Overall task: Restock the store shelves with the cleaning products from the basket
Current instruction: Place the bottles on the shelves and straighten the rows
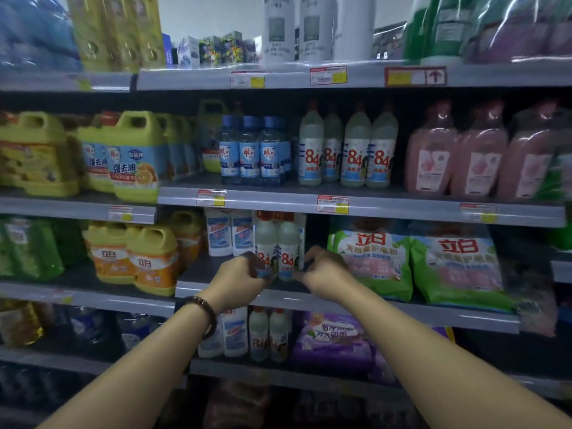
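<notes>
The 84 disinfectant bottles (277, 243) stand near the shelf's (198, 274) front edge. The left hand (243, 272) curls round the left one's foot; the right hand (323, 270) pinches the right one's. Keep the 2 upright, labels forward, and square them between the white bottles (221, 233) and green bags (371, 261).

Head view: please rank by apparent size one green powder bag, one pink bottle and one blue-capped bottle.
Largest: green powder bag.
Middle: pink bottle.
Smallest: blue-capped bottle.
The bag seems nearer the camera, so its lead is partly unsure.
</notes>
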Demonstrator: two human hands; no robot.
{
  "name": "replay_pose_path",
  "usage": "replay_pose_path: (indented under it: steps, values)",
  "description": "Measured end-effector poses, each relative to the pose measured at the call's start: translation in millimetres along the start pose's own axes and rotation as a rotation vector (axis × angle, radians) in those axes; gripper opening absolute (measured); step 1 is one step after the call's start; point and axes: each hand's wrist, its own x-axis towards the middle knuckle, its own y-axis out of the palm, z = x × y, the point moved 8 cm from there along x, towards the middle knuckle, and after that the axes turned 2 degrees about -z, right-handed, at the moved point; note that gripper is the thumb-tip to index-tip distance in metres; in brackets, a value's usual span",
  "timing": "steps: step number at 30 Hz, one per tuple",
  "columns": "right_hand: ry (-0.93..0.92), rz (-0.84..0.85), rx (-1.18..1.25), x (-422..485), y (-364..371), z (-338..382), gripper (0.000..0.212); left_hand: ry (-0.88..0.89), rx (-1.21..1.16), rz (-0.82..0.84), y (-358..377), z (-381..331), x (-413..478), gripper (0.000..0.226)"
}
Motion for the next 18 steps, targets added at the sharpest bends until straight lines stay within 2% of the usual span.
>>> replay_pose_path:
  steps: [5,7,14,16,18]
  values:
    - [-0.028,-0.099,0.128,64.9,14.7,-7.6,0.038,-0.060,-0.110,0.017,29.8,24.0,53.5,0.037]
    - [0.003,-0.163,0.194,87.5,21.1,-14.7,0.050,-0.072,-0.109,0.019,39.5,29.6,67.3,0.038]
    - [0.049,-0.278,0.289,124.8,41.0,-22.0,0.071,-0.036,-0.193,0.034,50.7,44.6,77.4,0.028]
    - [0.033,-0.302,0.275,130.8,44.7,-23.9,0.075,-0.038,-0.146,0.056,53.3,47.9,72.5,0.026]
    - [0.017,-0.317,0.261,137.5,45.2,-26.5,0.074,-0.022,-0.062,0.095,56.4,46.0,65.9,0.014]
